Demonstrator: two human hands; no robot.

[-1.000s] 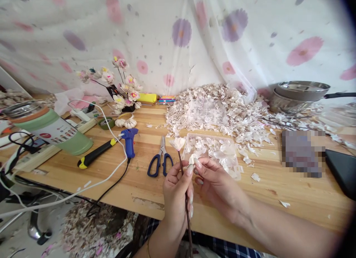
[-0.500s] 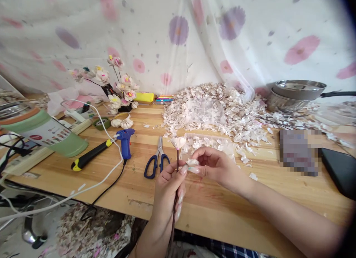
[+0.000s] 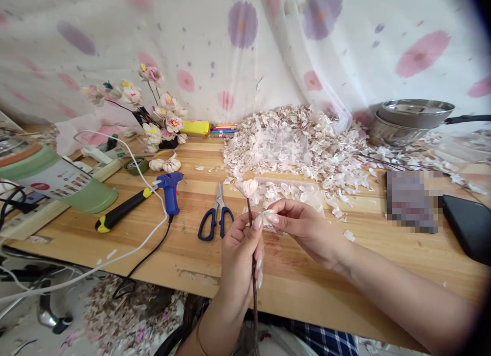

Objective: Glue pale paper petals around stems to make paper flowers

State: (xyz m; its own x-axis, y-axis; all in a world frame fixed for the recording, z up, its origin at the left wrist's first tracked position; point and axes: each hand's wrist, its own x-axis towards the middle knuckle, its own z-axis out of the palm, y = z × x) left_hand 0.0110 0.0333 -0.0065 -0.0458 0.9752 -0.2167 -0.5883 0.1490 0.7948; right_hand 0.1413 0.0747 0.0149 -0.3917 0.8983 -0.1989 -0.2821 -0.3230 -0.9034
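Note:
My left hand (image 3: pixel 243 246) is closed around a thin dark brown stem (image 3: pixel 254 289). The stem stands nearly upright, topped by a small pale pinkish-white flower head (image 3: pixel 248 187). Thumb and forefinger of my right hand (image 3: pixel 297 220) pinch a small whitish petal (image 3: pixel 267 217), and the left fingertips meet it beside the stem. The fingers cover part of the petal. Behind my hands lies a clear plastic tray (image 3: pixel 318 200) with loose pale petals. Scissors (image 3: pixel 218 215) with dark blue handles rest left of my hands.
A blue glue gun (image 3: pixel 170 192) and a black-and-yellow cutter (image 3: pixel 123 210) lie to the left, with cords crossing the table. Finished flowers (image 3: pixel 169 123) stand behind. Heaped petals (image 3: pixel 322 141) cover the back, near metal pans (image 3: pixel 414 120). A black phone-like object (image 3: pixel 468 225) is at right.
The view has shifted a little. The left hand and stem are slightly farther right, and the stem's top now leans left. Both hands' fingertips have drawn together over the petal.

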